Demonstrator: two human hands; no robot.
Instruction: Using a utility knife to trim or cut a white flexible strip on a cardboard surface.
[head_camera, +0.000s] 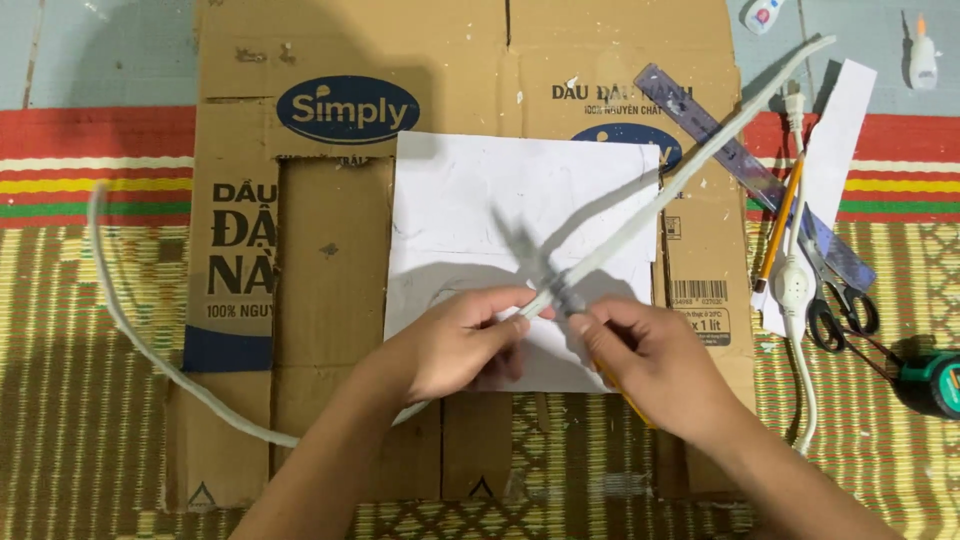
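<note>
My left hand pinches a long grey-white cord at the centre of the frame, fingers clenched around it where it crosses a white sheet of paper. My right hand grips a utility knife with a yellow handle, its blurred blade meeting the cord just beside my left fingertips. From there the cord runs up to the upper right of the frame and, the other way, loops under my left wrist and out to the far left edge. The paper lies on flattened brown cardboard spread over a woven mat. At the right of the frame lie a translucent ruler, a pencil, black-handled scissors, a white cable with an inline switch and a green tape measure
</note>
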